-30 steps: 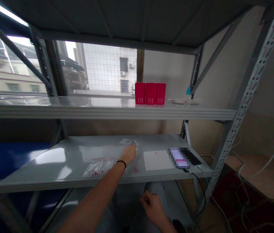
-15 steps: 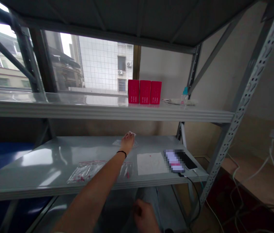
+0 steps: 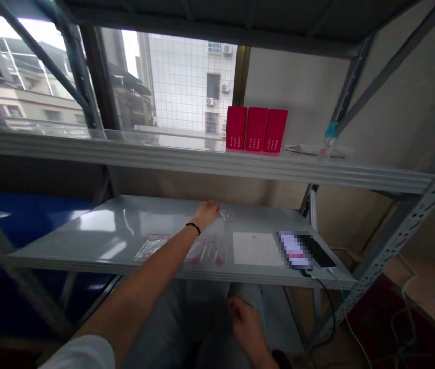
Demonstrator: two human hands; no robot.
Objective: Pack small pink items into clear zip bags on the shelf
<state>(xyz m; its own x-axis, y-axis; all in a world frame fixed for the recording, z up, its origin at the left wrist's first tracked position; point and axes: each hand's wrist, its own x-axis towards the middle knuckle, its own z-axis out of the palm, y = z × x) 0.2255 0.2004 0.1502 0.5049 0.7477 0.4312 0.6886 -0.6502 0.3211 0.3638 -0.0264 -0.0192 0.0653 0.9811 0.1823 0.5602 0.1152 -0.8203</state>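
My left hand point(image 3: 206, 210) reaches to the back of the lower shelf, palm down with the fingers curled together. What its fingertips hold, if anything, is hidden. Right beside them a small clear plastic bag point(image 3: 228, 214) lies flat. Beneath my left forearm, near the front edge, are a larger clear zip bag point(image 3: 150, 246) and a smaller clear bag with something red in it point(image 3: 217, 253). Low in front of the shelf, over my leg, my right hand point(image 3: 243, 323) is closed with its fingers curled; I cannot make out anything in it.
White paper point(image 3: 255, 249) lies on the lower shelf point(image 3: 67, 243), left of a lit phone point(image 3: 295, 250) and a dark device point(image 3: 317, 251), with cables hanging down. Above, the upper shelf point(image 3: 163, 156) carries three red boxes point(image 3: 256, 129) and a blue-capped bottle point(image 3: 329, 139).
My left hand has turned so its fingers point right, and a clear bag now shows beside them. My right hand shows more fully. The whole view has shifted and tilted.
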